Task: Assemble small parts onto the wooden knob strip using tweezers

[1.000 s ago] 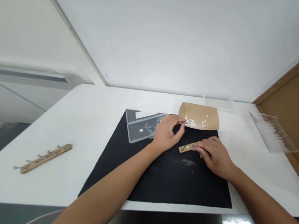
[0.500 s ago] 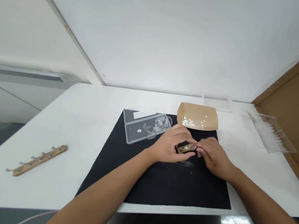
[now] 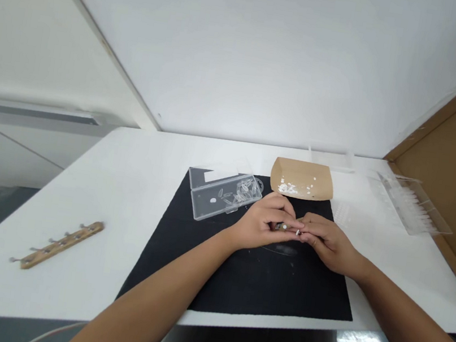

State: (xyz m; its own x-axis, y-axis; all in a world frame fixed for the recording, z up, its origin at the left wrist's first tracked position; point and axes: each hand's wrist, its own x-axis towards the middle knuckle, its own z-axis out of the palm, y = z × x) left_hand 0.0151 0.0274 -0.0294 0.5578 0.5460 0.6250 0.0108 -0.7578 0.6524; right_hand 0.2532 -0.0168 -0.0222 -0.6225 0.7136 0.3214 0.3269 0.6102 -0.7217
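Note:
Over the black mat (image 3: 237, 281), my left hand (image 3: 258, 224) is closed around a short wooden strip with metal fittings (image 3: 283, 227), which its fingers mostly cover. A white dot shows on top of the strip. Against its right end, my right hand (image 3: 328, 243) pinches with thumb and fingers. A tiny white bit (image 3: 297, 232) shows where the fingertips of both hands meet. What the right fingers hold is too small and covered to make out.
Clear nail tips lie in an open plastic case (image 3: 224, 196) left of my hands. Behind them, curved brown card (image 3: 302, 176) carries white bits. A longer wooden strip with metal stems (image 3: 60, 246) lies left; a clear tray of white tips (image 3: 414, 204) sits right.
My hands have drawn closer together, and the left fingers now cover more of the wooden strip. A small white bit has come into view between the fingertips.

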